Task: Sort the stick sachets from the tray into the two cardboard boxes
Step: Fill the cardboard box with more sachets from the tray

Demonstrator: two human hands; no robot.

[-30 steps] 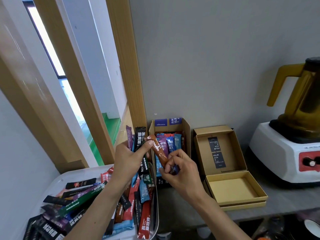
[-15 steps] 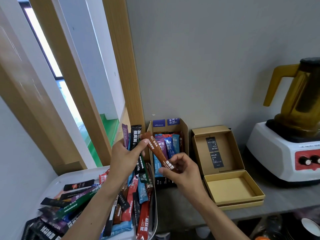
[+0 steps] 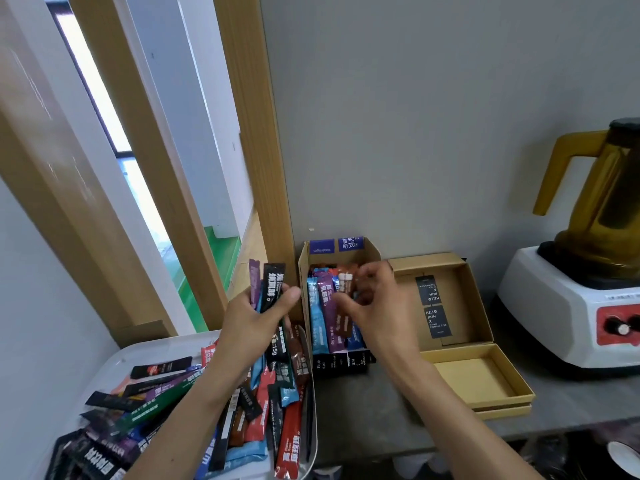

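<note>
Grey counter (image 3: 346,403) | brown sachet (image 3: 347,284) now moved into left box (image 3: 370,252) | left hand (image 3: 249,327) grips bundle (image 3: 270,292) | right hand (image 3: 377,306) curled there, grip too blurred to tell | tray (image 3: 114,362) still loaded

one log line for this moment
left hand: holds sachets | right hand: pinches brown sachet at left box | tray: loose pile

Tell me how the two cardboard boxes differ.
The left box is packed with sachets standing on end; the right box is empty. The left box is narrow and deep with purple labels; the right box is wider and shallow, its lid tipped open showing black labels. Both are brown cardboard, open, on the grey counter.
</note>
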